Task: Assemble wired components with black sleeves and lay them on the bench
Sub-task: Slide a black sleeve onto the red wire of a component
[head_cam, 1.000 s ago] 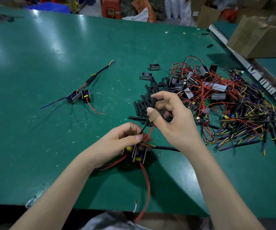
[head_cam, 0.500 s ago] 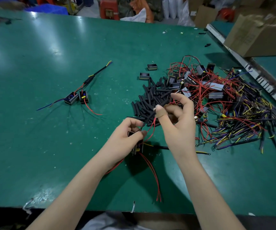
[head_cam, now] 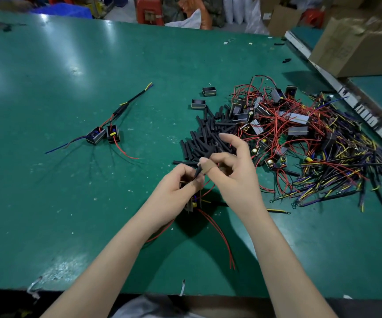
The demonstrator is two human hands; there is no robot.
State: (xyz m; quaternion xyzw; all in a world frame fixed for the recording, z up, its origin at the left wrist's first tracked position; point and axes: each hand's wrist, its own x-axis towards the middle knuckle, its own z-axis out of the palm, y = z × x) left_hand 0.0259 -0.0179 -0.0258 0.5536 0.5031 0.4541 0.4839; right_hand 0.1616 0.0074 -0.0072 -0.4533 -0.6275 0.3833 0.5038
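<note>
A: Left hand [head_cam: 174, 191] gripping a component [head_cam: 193, 200] just above the bench [head_cam: 47, 203], fingers curled round its top, red leads [head_cam: 219, 235] trailing down toward the near edge.

B: Right hand [head_cam: 231, 173] pinching a sleeve [head_cam: 205, 160] between thumb and forefinger, remaining fingers fanned up and loose. Lower tip of sleeve meeting the left fingers. Wire end inside the pinch: cannot tell, hidden by the knuckles.

A: Judging the step: threading sleeve onto a lead. Probably early in the run, only one finished pair [head_cam: 104, 134] lying well apart to the left, sleeved tail running up and away from it.

B: Doing it well: keeping the lead short and stiff between the left fingertips, feeding the sleeve straight along the wire rather than at an angle. Twisting slightly if the bore is catching on strands.

A: Keeping the component clear of the bench so the leads are hanging free, not snagging on the sleeve heap [head_cam: 208, 134] just beyond the hands.

B: Watching the tangle [head_cam: 311, 145] on the right too; loose red loops lying close to the right wrist, likely to catch on a pull-back.

A: Seating the sleeve fully toward the body before laying down beside the finished pair.
</note>
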